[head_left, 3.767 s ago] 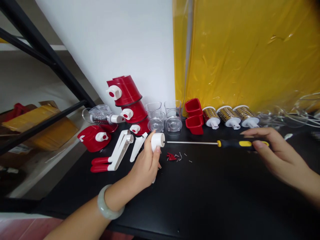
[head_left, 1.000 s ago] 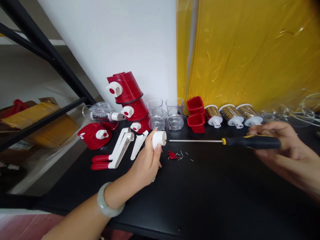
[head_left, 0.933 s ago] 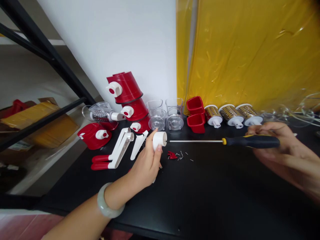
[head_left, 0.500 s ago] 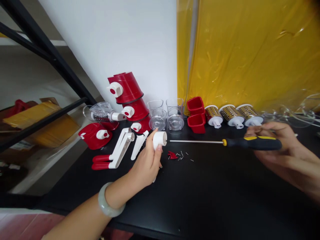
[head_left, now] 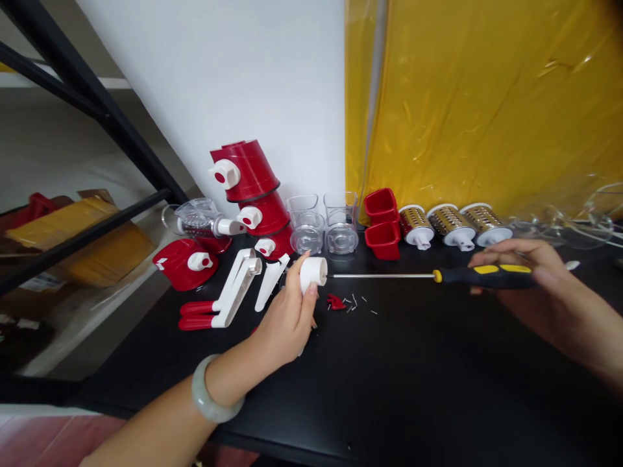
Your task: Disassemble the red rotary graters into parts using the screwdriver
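Note:
My left hand (head_left: 287, 314) is closed around a white part with a round end (head_left: 313, 272), held above the black table. The rest of that part is hidden by my fingers. In my right hand (head_left: 540, 282) is a screwdriver (head_left: 487, 277) with a black and yellow handle, its shaft level and pointing left. The tip meets the face of the round white end. Below it on the table lie a small red piece (head_left: 335, 302) and several loose screws (head_left: 354, 301). White crank handles with red grips (head_left: 228, 298) rest left of my left hand.
Red grater bases (head_left: 253, 175) stand stacked at the back, beside clear plastic hoppers (head_left: 341, 224). Red pushers (head_left: 382, 224) and metal grating drums (head_left: 450, 226) line the wall. Another red base (head_left: 187, 264) sits left, near a black-framed shelf (head_left: 97, 104) holding boxes.
My right hand has shifted its grip on the screwdriver handle, and the handle has turned. The white part in my left hand has moved very slightly right.

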Available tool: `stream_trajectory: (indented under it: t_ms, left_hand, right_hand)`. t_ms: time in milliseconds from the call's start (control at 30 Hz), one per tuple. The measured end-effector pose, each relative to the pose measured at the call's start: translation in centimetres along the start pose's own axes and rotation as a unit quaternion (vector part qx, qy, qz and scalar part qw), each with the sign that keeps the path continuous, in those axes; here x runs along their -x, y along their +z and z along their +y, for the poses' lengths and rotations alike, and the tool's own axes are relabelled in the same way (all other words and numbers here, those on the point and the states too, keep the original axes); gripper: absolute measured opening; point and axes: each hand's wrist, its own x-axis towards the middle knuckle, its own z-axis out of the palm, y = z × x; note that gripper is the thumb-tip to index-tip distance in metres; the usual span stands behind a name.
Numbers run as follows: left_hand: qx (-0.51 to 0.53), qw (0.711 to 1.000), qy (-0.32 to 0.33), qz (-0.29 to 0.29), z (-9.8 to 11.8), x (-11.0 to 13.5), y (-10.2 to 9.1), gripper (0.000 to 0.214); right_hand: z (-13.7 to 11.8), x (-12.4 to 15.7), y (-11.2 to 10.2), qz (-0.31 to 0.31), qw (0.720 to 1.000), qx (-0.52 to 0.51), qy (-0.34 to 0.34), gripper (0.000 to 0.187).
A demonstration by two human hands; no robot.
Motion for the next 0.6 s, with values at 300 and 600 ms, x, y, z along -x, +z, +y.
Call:
stream_trajectory:
  t_ms: [300,600]
  left_hand:
    - [0.000,1.000,-0.005,0.012,0.16,-0.10,-0.16,0.058]
    - [-0.001,1.000,0.007,0.002,0.18,0.03,-0.01,0.057]
  right_hand:
    - [0.27,0.11,-0.32,0.029,0.999,-0.031,0.024,0.062]
    - [0.50,-0.07,-0.05,0.036,0.994,0.062,0.084,0.061]
